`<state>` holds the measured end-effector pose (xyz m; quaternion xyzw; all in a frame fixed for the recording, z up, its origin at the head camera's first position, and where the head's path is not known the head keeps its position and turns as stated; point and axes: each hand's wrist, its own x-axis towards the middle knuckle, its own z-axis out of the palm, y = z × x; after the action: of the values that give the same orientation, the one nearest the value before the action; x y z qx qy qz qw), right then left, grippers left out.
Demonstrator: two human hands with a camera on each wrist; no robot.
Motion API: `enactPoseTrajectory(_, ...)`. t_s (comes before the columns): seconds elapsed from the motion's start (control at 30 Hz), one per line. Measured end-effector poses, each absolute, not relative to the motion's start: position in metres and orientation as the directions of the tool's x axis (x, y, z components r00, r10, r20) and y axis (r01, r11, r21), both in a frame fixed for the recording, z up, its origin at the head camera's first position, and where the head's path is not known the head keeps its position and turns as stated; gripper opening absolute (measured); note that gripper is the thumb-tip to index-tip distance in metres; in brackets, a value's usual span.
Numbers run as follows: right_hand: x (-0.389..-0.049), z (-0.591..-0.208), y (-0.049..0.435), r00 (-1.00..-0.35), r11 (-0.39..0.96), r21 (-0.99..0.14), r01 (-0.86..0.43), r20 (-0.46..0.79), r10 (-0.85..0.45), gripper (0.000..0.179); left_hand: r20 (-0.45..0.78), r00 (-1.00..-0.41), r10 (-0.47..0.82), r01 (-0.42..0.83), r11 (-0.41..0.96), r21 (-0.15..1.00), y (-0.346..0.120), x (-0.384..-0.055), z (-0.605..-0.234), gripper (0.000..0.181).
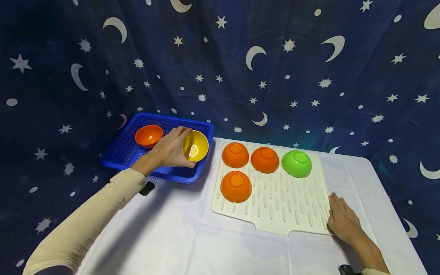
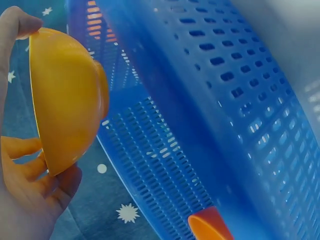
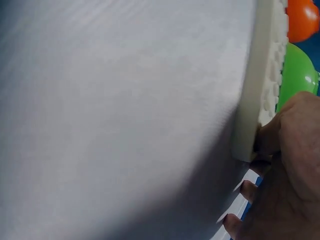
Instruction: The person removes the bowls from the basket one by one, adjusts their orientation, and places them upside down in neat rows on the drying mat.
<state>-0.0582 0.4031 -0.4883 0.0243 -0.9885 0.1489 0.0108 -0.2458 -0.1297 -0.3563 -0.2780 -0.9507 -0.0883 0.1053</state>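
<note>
In the head view my left hand grips a yellow bowl by its rim, thumb on one side and fingers on the other. The bowl is tilted on its side over the right part of a blue basket. The left wrist view shows the bowl between thumb and fingers, apart from the basket wall. An orange bowl lies in the basket. My right hand rests against the right edge of a cream draining mat, fingers extended; the right wrist view shows it at the mat's corner.
Upside down on the mat stand three orange bowls, at back left, back middle and front left, plus a green bowl at back right. A dark starry cloth hangs behind the white-covered table.
</note>
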Motion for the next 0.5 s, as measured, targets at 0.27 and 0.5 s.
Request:
enactPoseTrajectory(0.27, -0.058, -0.489, 0.405, -0.997, 0.947, -0.317, -0.058, 0.06, -0.041, 0.047, 0.281, -0.808, 0.518, 0.568, 0.811, 0.138, -0.125, -0.23, -0.354, 0.111)
enactPoseTrajectory(0.5, -0.059, -0.487, 0.407, -0.996, 0.922, -0.38, -0.073, 0.083, -0.044, 0.046, 0.333, -0.756, 0.563, 0.615, 0.785, 0.071, -0.117, -0.216, -0.35, 0.114)
